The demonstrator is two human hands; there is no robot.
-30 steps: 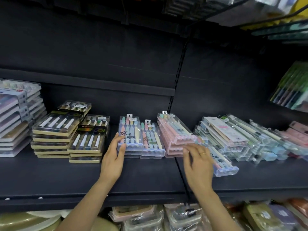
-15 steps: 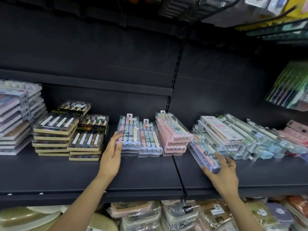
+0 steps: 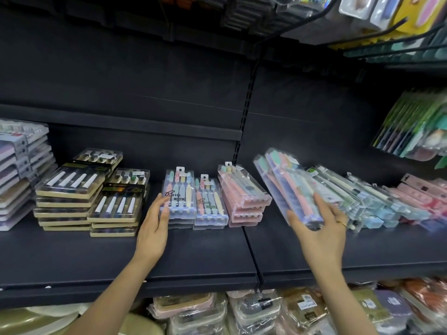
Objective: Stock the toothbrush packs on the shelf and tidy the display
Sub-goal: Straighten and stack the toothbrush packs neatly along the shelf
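Note:
My right hand [image 3: 321, 228] grips a couple of clear toothbrush packs [image 3: 287, 184], tilted and lifted above the black shelf [image 3: 193, 257], right of the upright post. My left hand [image 3: 154, 228] rests flat against the left side of a short stack of pastel toothbrush packs [image 3: 180, 197], thumb on its front corner. Beside that stack sits a second pastel stack [image 3: 210, 204], then a pink stack [image 3: 242, 197]. A loose, slanted heap of clear and blue packs [image 3: 358, 199] lies behind my right hand.
Gold-trimmed black packs [image 3: 72, 189] are stacked at left, with grey-white boxes [image 3: 17, 170] at the far left edge. Pink packs [image 3: 420, 197] lie at far right. Green packs [image 3: 411, 126] hang on the right. Wrapped goods [image 3: 242, 310] fill the shelf below.
My right hand has picked packs out of the heap on the right and raised them, tilted, off the shelf. My left hand has stayed against the pastel stack.

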